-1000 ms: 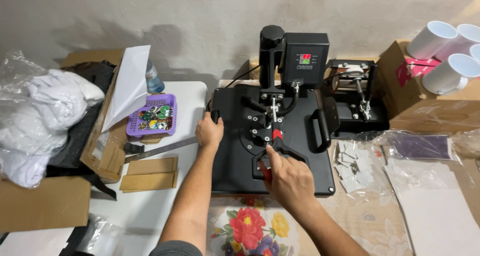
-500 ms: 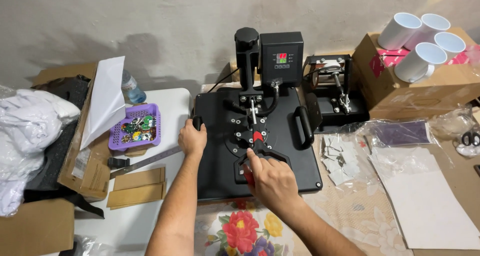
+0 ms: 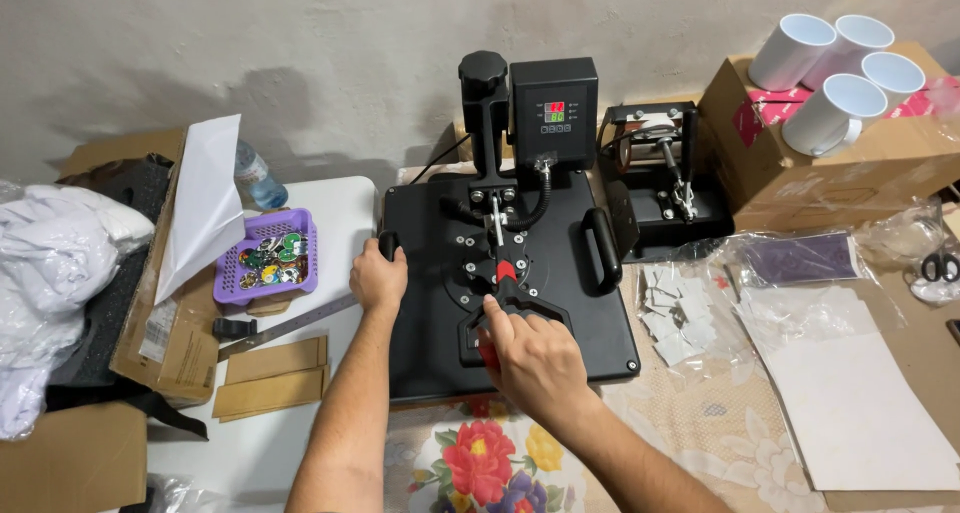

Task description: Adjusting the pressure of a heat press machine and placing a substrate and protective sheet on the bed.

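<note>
At the centre of the surface sits a black heat press with its flat upper platen lying level and a control box mounted on the rear column. Right hand: positioned over the front of the platen, fingers curled around the black lever handle, which carries a red section near its pivot. The grip is closed on the handle. Left hand: placed at the left edge of the platen, fingers wrapped around the black side grip there. A matching side grip stands free on the right edge.

Left of the press, a purple basket holds small coloured pieces. Just in front of it lies a metal ruler, and nearer still are flat brown cardboard pieces. An open cardboard box with a white sheet leaning in it stands beside the basket, and white fabric is heaped at the far left.

Right of the press, a smaller black mug press stands behind, touching or nearly touching the platen's right grip. A cardboard box carries four white mugs lying on their sides. White sheets and clear bags of small white blanks lie on the cloth. A floral-print cloth lies under the press's front edge.
</note>
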